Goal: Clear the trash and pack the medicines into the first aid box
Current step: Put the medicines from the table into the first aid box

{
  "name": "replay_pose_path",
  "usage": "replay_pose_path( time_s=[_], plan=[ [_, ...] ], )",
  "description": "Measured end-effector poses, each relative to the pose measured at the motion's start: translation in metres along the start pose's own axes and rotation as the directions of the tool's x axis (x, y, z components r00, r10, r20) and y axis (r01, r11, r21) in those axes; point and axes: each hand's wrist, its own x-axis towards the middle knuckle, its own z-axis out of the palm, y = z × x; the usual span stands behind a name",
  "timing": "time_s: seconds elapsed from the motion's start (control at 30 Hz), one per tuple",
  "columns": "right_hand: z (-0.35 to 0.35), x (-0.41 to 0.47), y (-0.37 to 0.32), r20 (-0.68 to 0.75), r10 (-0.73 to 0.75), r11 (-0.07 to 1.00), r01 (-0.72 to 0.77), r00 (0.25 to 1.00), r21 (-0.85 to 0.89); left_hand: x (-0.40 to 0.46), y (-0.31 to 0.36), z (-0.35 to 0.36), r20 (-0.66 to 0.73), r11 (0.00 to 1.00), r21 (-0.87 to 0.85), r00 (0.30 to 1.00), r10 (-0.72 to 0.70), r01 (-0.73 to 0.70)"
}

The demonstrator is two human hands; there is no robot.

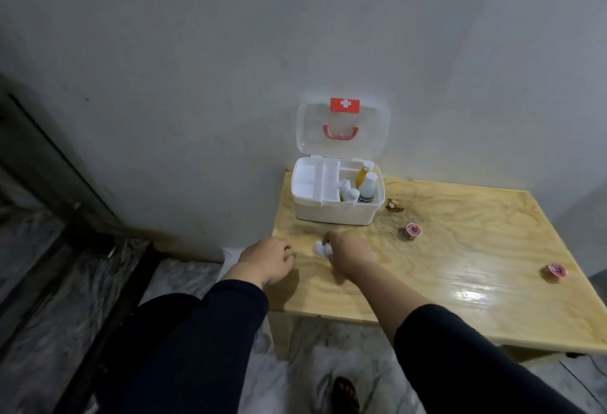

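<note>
A white first aid box (335,213) stands open at the table's back left corner, its clear lid with a red cross leaning on the wall. Several bottles (366,188) stand in its right part; a white tray fills the left. My right hand (348,249) is closed on a small crumpled white wad (321,247) just in front of the box. My left hand (267,260) hovers over the table's left edge, fingers curled, nothing visible in it. Two small pink cups (412,231) (555,271) and a brown scrap (393,205) lie on the table.
The pale wooden table (443,282) stands against a grey wall. Marble floor lies below and to the left, with a dark frame (49,157) at far left. A sandalled foot (345,394) shows under the table's front edge.
</note>
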Motion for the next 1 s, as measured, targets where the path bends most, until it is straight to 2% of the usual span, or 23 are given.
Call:
replay_pose_path(
  time_s=[0.1,0.23,0.33,0.43,0.57,0.63,0.77,0.9,1.0],
  plan=[
    [-0.031,0.009,-0.011,-0.158,0.021,0.989,0.003,0.987,0.148,0.010,0.003,-0.010,-0.015,1.000,-0.010,1.000,0.000,0.000],
    [-0.076,0.033,-0.025,-0.263,0.134,0.949,-0.048,0.956,0.310,0.029,0.015,-0.029,-0.120,0.996,-0.074,0.992,0.039,-0.048],
    [-0.097,0.062,-0.026,-0.228,0.259,0.911,-0.159,0.939,0.380,0.055,0.018,-0.042,-0.163,0.988,-0.144,0.986,0.027,-0.051],
    [-0.104,0.092,-0.023,-0.181,0.338,0.888,-0.250,0.923,0.387,0.081,0.018,-0.052,-0.149,0.965,-0.263,0.989,-0.026,-0.014],
    [-0.105,0.123,-0.019,-0.169,0.367,0.888,-0.291,0.915,0.356,0.105,0.022,-0.058,-0.129,0.977,-0.210,0.992,0.005,-0.033],
    [-0.103,0.132,-0.018,-0.162,0.381,0.889,-0.313,0.910,0.336,0.117,0.020,-0.055,-0.118,0.966,-0.257,0.993,0.008,-0.038],
    [-0.102,0.138,-0.021,-0.145,0.370,0.897,-0.312,0.918,0.313,0.129,0.017,-0.056,-0.138,0.939,-0.339,0.990,0.007,-0.054],
    [-0.102,0.138,-0.029,-0.140,0.240,0.931,-0.186,0.961,0.315,0.137,0.011,-0.054,-0.113,0.934,-0.353,0.994,0.008,-0.048],
    [-0.094,0.130,-0.040,-0.098,0.158,0.961,-0.130,0.983,0.246,0.141,0.007,-0.050,-0.099,0.920,-0.386,0.995,0.024,-0.061]
  ],
)
